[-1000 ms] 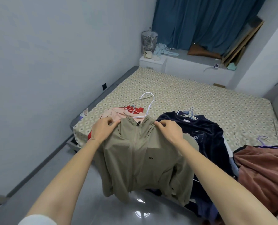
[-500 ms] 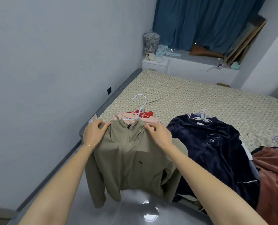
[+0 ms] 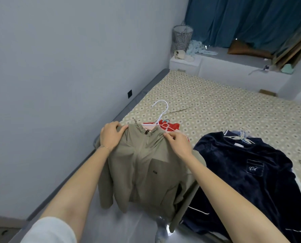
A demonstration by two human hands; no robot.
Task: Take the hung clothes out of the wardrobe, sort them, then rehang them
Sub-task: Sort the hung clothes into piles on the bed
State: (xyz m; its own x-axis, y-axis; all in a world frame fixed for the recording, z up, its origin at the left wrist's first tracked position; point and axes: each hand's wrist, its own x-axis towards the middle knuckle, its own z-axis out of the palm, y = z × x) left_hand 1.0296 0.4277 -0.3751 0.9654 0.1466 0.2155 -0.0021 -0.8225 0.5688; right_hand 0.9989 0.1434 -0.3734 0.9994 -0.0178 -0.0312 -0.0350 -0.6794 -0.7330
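An olive zip jacket [image 3: 146,169] hangs over the near corner of the bed [image 3: 216,106], its sleeves dangling past the edge. My left hand [image 3: 111,135] grips its left shoulder and my right hand [image 3: 177,144] pinches the fabric by the collar on the right. Just behind the collar lies a white hanger [image 3: 161,109] on pink and red clothes [image 3: 170,126]. To the right a navy velvet top [image 3: 248,169] lies spread on the bed, on its own hanger [image 3: 242,135].
The grey wall runs close along the left. A white nightstand [image 3: 184,64] with a mesh basket [image 3: 182,38] stands behind the bed, below blue curtains [image 3: 242,20]. A window ledge [image 3: 242,62] holds a cushion and boards. Glossy grey floor lies below the jacket.
The view has swung left and closer, so the brown garment at the right has left the frame. Both hands keep their hold on the jacket's shoulders, which now lies a little farther left.
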